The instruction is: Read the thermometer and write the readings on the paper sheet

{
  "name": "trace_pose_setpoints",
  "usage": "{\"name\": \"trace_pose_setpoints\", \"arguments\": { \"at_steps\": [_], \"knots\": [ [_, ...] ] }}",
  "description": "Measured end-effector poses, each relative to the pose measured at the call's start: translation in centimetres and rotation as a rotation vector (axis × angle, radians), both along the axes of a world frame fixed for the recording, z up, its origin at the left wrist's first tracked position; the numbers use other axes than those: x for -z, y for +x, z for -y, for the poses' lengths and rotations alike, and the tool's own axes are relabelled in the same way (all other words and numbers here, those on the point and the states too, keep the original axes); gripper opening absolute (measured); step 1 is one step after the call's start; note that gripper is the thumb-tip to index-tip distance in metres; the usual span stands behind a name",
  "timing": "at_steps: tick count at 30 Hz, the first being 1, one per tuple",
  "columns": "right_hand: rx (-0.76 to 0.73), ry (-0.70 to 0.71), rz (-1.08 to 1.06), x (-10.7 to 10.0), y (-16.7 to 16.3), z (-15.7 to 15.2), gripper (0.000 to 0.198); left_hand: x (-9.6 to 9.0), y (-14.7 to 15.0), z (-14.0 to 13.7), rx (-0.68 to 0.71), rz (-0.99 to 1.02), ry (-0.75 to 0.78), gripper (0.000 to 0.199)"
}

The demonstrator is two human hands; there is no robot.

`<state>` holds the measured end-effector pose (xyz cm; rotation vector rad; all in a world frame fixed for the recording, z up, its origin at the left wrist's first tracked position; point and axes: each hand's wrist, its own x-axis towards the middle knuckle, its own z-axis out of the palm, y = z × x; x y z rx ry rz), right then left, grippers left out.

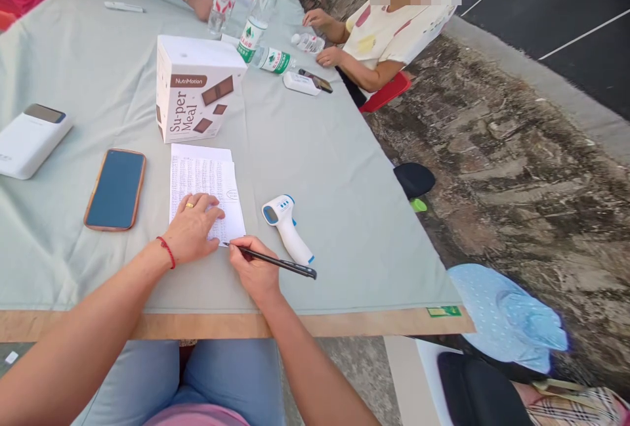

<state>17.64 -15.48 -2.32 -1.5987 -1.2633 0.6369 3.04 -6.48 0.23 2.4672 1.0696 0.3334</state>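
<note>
At the near edge of the cloth-covered bench (354, 291), facing an upright white box (197, 91). Between box and edge, partly covering printed papers (201, 173) with the left hand (194, 232) in a loosely spread, empty grip. Past a phone (115, 190) on the left and a thermometer (286, 222) on the right, pinching a black pen (283, 262) in the closed grip of the right hand (256, 275), tip-first at the papers' near edge. Apparently writing or checking rows; calling next for steady sheets and careful tip placement.
</note>
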Motion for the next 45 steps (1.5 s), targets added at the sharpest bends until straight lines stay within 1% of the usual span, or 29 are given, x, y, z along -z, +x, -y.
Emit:
{"name": "trace_pose_setpoints", "arguments": {
  "at_steps": [4,8,16,20,26,34,41,45],
  "knots": [
    [-0.024,-0.002,0.006,0.15,0.02,0.01,0.012,-0.03,0.05,0.01,-0.003,-0.011,-0.011,0.039],
    [-0.023,-0.016,0.022,0.30,-0.03,0.01,0.012,0.10,0.00,-0.01,-0.003,0.009,0.006,0.038],
    [-0.022,-0.001,0.048,0.30,-0.02,-0.04,0.012,0.22,-0.02,-0.04,-0.003,0.022,0.004,0.037],
    [-0.029,-0.018,0.042,0.29,-0.01,-0.05,0.011,0.34,-0.05,-0.07,-0.001,0.036,0.016,0.037],
    [-0.022,-0.008,0.024,0.43,0.10,0.01,0.012,0.05,-0.02,-0.07,0.001,0.000,-0.004,0.038],
    [-0.015,-0.023,0.038,0.48,0.10,-0.01,0.012,0.35,-0.11,-0.12,0.004,0.032,0.011,0.037],
    [-0.026,-0.024,0.029,0.42,0.17,-0.01,0.011,-0.08,0.03,-0.04,-0.001,0.000,-0.021,0.039],
    [-0.026,-0.018,0.024,0.48,0.17,-0.01,0.011,0.06,-0.02,-0.09,0.003,0.015,0.004,0.037]
  ]
}}
